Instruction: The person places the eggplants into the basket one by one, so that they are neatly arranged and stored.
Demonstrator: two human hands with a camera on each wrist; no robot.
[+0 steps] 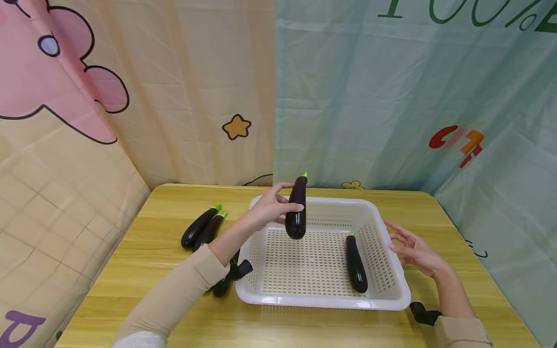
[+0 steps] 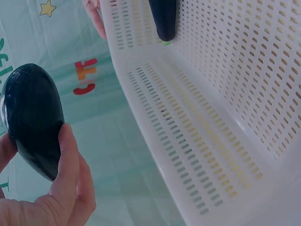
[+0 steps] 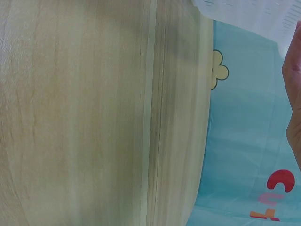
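Observation:
My left hand (image 1: 271,209) pinches an eggplant (image 1: 297,212) between thumb and fingers, above the left half of a white plastic basket (image 1: 322,302). The held eggplant (image 2: 34,117) stands nearly upright in the head view, its green stem end up. A second eggplant (image 1: 356,265) lies inside the basket near its right wall. My right hand (image 1: 415,249) touches the outside of that right wall with its fingers extended. In the right wrist view only an edge of the right hand (image 3: 294,94) shows, beside a corner of the basket (image 3: 249,14).
Left of the basket, several more eggplants (image 1: 197,228) lie on the wooden table (image 1: 143,270), partly hidden by my left forearm. Printed curtains (image 1: 209,96) hang behind the table and at both sides. A black wrist-camera piece (image 1: 424,314) sits by the right wrist.

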